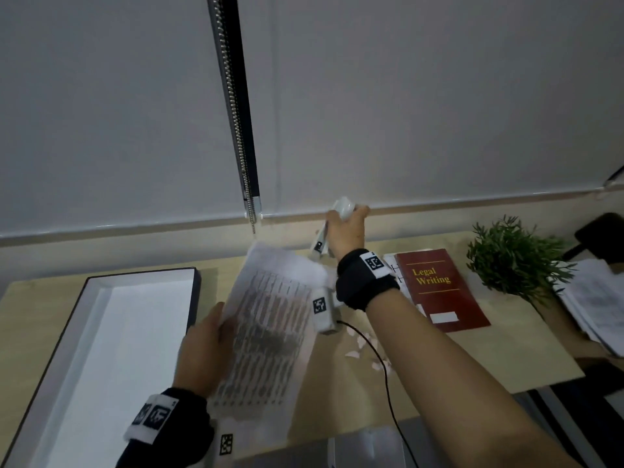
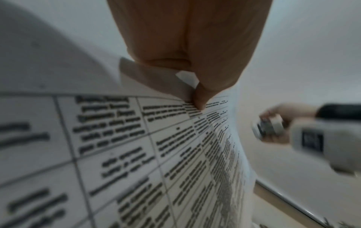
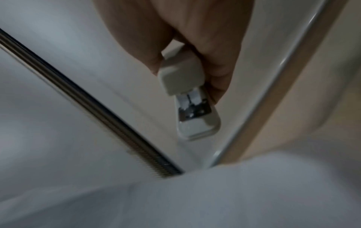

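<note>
My left hand grips the left edge of a stack of printed sheets with a table of text, held tilted above the desk. In the left wrist view the thumb pinches the sheets near a folded corner. My right hand is raised beyond the paper's far end and grips a white stapler. The right wrist view shows the stapler with its metal mouth pointing away from the palm, fingers wrapped around its body. The stapler appears again, blurred, in the left wrist view.
An open white box with a dark rim lies at the left of the wooden desk. A red book titled Legal Writing, a small green plant and loose papers sit at the right. Paper scraps and a black cable lie mid-desk.
</note>
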Motion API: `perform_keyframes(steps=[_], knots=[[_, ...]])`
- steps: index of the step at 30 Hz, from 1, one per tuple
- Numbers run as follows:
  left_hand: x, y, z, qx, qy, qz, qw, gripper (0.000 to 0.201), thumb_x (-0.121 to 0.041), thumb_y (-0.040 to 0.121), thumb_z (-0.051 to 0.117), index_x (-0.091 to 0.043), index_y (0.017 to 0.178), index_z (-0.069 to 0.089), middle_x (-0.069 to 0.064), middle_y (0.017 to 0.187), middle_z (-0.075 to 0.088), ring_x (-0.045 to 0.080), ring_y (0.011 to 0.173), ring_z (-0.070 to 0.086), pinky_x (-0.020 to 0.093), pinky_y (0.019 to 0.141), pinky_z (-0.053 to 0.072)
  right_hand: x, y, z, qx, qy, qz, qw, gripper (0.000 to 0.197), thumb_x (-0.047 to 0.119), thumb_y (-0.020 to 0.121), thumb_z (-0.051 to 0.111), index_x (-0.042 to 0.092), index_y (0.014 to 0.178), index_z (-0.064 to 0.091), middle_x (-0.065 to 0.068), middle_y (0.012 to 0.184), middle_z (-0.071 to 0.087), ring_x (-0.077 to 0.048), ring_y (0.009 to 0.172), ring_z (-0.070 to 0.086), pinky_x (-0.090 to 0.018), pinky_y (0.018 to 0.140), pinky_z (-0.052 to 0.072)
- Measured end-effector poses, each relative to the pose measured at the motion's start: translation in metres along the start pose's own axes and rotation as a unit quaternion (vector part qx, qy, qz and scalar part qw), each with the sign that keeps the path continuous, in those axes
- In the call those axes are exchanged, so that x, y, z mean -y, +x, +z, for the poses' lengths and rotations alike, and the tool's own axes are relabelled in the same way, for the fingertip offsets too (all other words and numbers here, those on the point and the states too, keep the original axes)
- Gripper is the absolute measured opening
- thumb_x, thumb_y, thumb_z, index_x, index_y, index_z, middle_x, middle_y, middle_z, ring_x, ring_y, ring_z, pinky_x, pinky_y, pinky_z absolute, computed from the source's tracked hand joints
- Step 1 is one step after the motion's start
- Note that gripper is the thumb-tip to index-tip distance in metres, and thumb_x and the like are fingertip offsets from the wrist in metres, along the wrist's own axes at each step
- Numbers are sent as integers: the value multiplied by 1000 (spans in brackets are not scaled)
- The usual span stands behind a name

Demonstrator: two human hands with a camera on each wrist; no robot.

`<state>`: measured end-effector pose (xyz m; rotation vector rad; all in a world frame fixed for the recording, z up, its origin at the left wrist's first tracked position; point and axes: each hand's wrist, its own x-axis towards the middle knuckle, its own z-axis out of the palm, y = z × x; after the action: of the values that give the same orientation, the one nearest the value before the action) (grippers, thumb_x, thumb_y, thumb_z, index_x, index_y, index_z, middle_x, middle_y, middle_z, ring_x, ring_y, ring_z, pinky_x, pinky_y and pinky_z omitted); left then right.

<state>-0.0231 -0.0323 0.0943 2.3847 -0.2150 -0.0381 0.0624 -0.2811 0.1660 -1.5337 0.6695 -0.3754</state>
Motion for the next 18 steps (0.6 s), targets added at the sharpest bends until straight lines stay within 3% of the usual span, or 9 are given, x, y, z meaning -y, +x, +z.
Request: perform_keyframes(steps=[2,4,7,9,11,15,17,18], knots=[[11,-4,-2,-5,-14,-41,999,31,-36,93,44,-13,104,62,12,82,70,33,72,65,37,63,50,-36,29,-18,-17,-108,11,994,37,13,92,47,5,124,32,-19,117,56,-28,90,55,-30,74,41],[21,-8,-3,-23,-25,-72,997,36,-38,90,43,-12,105,62,10,76,68,30,67,63,35,61,50,-76,55,-37,-19,-228,32,973,41,16,92,51,2,128,36,-24,126,53,-35,101,58,-29,75,40],[32,-16,-4,-41,-43,-119,991,12,-21,97,55,-21,105,63,7,70,67,24,65,64,35,60,50,-135,90,-53,14,-377,63,924,44,18,90,53,-1,128,40,-27,132,46,-40,109,57,-38,83,47],[37,-20,-5,-48,-54,-145,987,14,-18,95,58,-24,106,64,8,73,69,25,68,66,35,61,50,-170,108,-56,24,-443,71,893,38,14,89,51,-1,123,43,-27,131,46,-39,109,56,-39,86,48],[40,-22,-7,-53,-64,-164,983,19,-19,94,60,-16,111,66,9,73,70,25,66,65,33,58,48,-198,121,-55,25,-474,78,877,34,16,89,51,0,119,47,-24,128,49,-38,113,53,-41,91,46],[36,-23,-9,-34,-86,-150,984,8,-18,95,58,-16,98,65,9,44,59,13,38,55,20,41,44,-219,126,-49,34,-539,71,838,35,22,90,53,5,121,49,-20,131,46,-37,120,46,-45,96,42],[31,-24,-11,-17,-114,-132,985,9,-18,96,55,-20,93,63,8,46,61,6,32,50,14,37,39,-213,115,-41,30,-584,50,809,49,33,88,56,10,130,44,-18,138,40,-37,125,40,-48,100,36],[27,-24,-13,-14,-133,-128,983,10,-18,96,54,-20,92,63,6,48,62,5,33,49,14,37,39,-203,106,-36,29,-584,19,811,55,41,87,54,12,132,42,-17,138,40,-36,125,40,-48,101,34]])
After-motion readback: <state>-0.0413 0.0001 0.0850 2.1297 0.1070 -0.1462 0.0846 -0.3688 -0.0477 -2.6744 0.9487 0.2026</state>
